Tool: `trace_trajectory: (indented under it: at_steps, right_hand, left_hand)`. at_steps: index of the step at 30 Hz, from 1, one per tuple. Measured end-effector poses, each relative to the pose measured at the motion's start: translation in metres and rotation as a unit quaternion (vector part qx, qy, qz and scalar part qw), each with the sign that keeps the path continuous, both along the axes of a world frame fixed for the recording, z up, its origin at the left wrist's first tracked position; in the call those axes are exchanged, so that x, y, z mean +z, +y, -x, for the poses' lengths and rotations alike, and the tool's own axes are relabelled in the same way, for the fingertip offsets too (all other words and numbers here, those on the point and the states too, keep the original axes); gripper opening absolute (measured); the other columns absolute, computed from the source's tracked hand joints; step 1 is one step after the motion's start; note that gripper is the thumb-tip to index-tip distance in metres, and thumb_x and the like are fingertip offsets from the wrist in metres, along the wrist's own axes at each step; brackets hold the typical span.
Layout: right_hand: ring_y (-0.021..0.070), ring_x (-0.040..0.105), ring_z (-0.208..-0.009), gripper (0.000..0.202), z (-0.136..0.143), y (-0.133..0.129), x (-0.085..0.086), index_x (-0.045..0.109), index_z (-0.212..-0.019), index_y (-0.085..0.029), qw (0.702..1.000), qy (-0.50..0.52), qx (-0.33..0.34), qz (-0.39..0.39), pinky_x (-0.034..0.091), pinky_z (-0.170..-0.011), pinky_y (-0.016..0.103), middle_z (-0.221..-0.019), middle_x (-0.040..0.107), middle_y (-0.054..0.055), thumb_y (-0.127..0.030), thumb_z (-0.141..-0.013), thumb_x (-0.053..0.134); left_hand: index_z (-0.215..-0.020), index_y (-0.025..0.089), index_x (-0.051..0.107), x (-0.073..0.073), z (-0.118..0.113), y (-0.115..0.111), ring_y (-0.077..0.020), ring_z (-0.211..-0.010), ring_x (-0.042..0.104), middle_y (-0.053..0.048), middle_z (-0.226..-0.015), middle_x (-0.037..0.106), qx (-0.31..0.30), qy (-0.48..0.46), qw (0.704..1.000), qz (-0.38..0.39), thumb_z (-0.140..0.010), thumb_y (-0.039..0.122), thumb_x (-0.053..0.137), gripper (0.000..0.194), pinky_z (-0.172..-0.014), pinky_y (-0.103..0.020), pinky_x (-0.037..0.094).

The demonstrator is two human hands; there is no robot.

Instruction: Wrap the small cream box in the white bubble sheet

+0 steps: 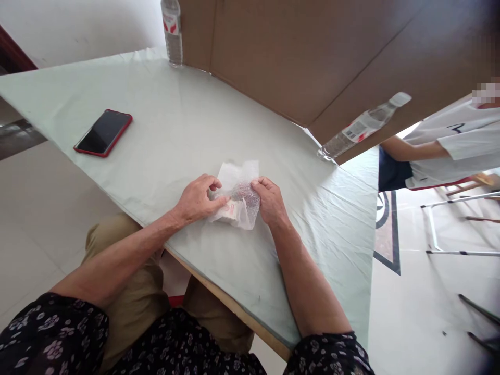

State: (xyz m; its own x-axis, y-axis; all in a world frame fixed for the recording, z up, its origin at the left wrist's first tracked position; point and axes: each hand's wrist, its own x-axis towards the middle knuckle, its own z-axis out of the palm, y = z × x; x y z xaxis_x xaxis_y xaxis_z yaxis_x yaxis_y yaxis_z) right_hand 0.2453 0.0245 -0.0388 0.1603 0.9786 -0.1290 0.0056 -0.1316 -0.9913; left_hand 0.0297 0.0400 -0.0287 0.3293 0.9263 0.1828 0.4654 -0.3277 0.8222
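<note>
A small white box with red print (229,210) lies on the pale green tablecloth, partly wrapped in a translucent bubble-wrap sheet (250,200). My left hand (199,199) is at the left of the box, its thumb resting on the box's top edge and its fingers curled but apart from the thumb. On the other side, my right hand (269,199) pinches the right edge of the wrap between thumb and fingers. The far part of the sheet lies spread beyond the box.
A phone with a red case (103,133) lies at the left. One bottle (172,34) stands by a tall cardboard panel (265,52); another bottle (363,126) is at its right end. A person (449,140) sits beyond the tablecloth's (156,114) right edge.
</note>
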Motion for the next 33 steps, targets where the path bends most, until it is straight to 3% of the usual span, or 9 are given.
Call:
trace_trajectory:
  at_steps: [4, 7, 10, 15, 19, 23, 26, 29, 33]
  right_hand:
    - [0.0131, 0.053, -0.057, 0.024, -0.005, 0.003, -0.004, 0.055, -0.074, -0.024, 0.996, -0.055, -0.05, -0.048, 0.046, -0.058, 0.028, -0.064, 0.059, -0.003, -0.045, -0.08, 0.066]
    - [0.0119, 0.052, -0.054, 0.021, -0.016, 0.009, -0.013, 0.056, -0.077, -0.023, 0.991, -0.07, -0.092, -0.069, 0.046, -0.056, 0.028, -0.061, 0.057, -0.005, -0.042, -0.079, 0.065]
    - [0.0124, 0.054, -0.057, 0.021, -0.027, 0.015, -0.022, 0.056, -0.087, -0.023, 0.983, -0.079, -0.152, -0.068, 0.045, -0.052, 0.026, -0.069, 0.06, -0.004, -0.039, -0.076, 0.063]
    - [0.0159, 0.065, -0.082, 0.027, -0.033, 0.016, -0.015, 0.058, -0.101, -0.023, 0.95, -0.132, -0.226, -0.169, 0.053, -0.067, 0.029, -0.094, 0.066, 0.003, -0.036, -0.078, 0.061]
    - [0.0175, 0.066, -0.086, 0.024, -0.021, 0.003, 0.009, 0.065, -0.096, -0.023, 0.971, -0.139, -0.093, -0.169, 0.054, -0.074, 0.032, -0.094, 0.069, 0.003, -0.044, -0.084, 0.063]
    - [0.0202, 0.069, -0.098, 0.042, -0.013, -0.006, 0.025, 0.067, -0.111, -0.022, 0.983, -0.147, 0.056, -0.092, 0.054, -0.085, 0.036, -0.111, 0.073, 0.007, -0.053, -0.083, 0.071]
    - [0.0188, 0.069, -0.087, 0.05, -0.016, -0.009, 0.031, 0.067, -0.117, -0.021, 0.979, -0.166, 0.104, -0.052, 0.054, -0.083, 0.036, -0.097, 0.075, 0.005, -0.048, -0.078, 0.079]
    - [0.0167, 0.069, -0.078, 0.039, -0.025, -0.014, 0.042, 0.07, -0.109, -0.021, 0.979, -0.115, 0.162, -0.052, 0.055, -0.079, 0.034, -0.082, 0.074, 0.001, -0.045, -0.08, 0.078]
    - [0.0181, 0.074, -0.076, 0.033, -0.034, -0.019, 0.055, 0.076, -0.099, -0.02, 0.917, -0.081, 0.388, 0.04, 0.059, -0.076, 0.033, -0.08, 0.078, 0.003, -0.048, -0.082, 0.076]
  left_hand:
    - [-0.068, 0.02, 0.059, -0.001, 0.008, 0.01, -0.0142, -0.06, 0.05, 0.001, -0.063, 0.059, 0.034, 0.008, 0.999, 0.02, -0.076, 0.031, 0.055, 0.014, -0.062, -0.029, 0.043]
    - [-0.064, 0.022, 0.059, -0.005, 0.022, 0.024, -0.0197, -0.072, 0.057, -0.003, -0.071, 0.066, 0.106, 0.053, 0.991, -0.055, -0.072, 0.027, 0.057, 0.01, -0.073, -0.035, 0.047]
    - [-0.06, 0.023, 0.056, -0.01, 0.033, 0.037, -0.0233, -0.076, 0.058, -0.004, -0.069, 0.067, 0.123, 0.105, 0.983, -0.081, -0.071, 0.025, 0.06, 0.012, -0.078, -0.04, 0.049]
    - [-0.084, 0.021, 0.065, -0.006, 0.035, 0.036, -0.0212, -0.081, 0.062, -0.004, -0.085, 0.072, 0.151, 0.053, 0.979, -0.125, -0.077, 0.027, 0.059, 0.011, -0.08, -0.037, 0.053]
    - [-0.097, 0.019, 0.067, 0.004, 0.028, 0.022, -0.0224, -0.093, 0.066, -0.006, -0.093, 0.074, 0.069, 0.005, 0.979, -0.19, -0.085, 0.035, 0.059, 0.021, -0.09, -0.039, 0.054]
    - [-0.124, 0.016, 0.063, 0.0, 0.023, 0.016, -0.0296, -0.112, 0.063, -0.012, -0.114, 0.074, -0.048, 0.05, 0.985, -0.157, -0.081, 0.037, 0.064, 0.047, -0.102, -0.047, 0.05]
    - [-0.14, 0.015, 0.054, -0.002, 0.022, 0.016, -0.0295, -0.111, 0.064, -0.012, -0.114, 0.074, -0.075, 0.063, 0.991, -0.095, -0.078, 0.028, 0.061, 0.063, -0.101, -0.048, 0.05]
    - [-0.148, 0.016, 0.044, 0.005, 0.029, 0.016, -0.0265, -0.107, 0.068, -0.008, -0.1, 0.076, -0.135, -0.049, 0.99, -0.009, -0.08, 0.024, 0.06, 0.071, -0.098, -0.043, 0.051]
    - [-0.147, 0.016, 0.046, 0.017, 0.043, 0.017, -0.0256, -0.091, 0.075, -0.005, -0.079, 0.076, -0.285, -0.132, 0.934, 0.17, -0.091, 0.039, 0.058, 0.062, -0.086, -0.038, 0.054]
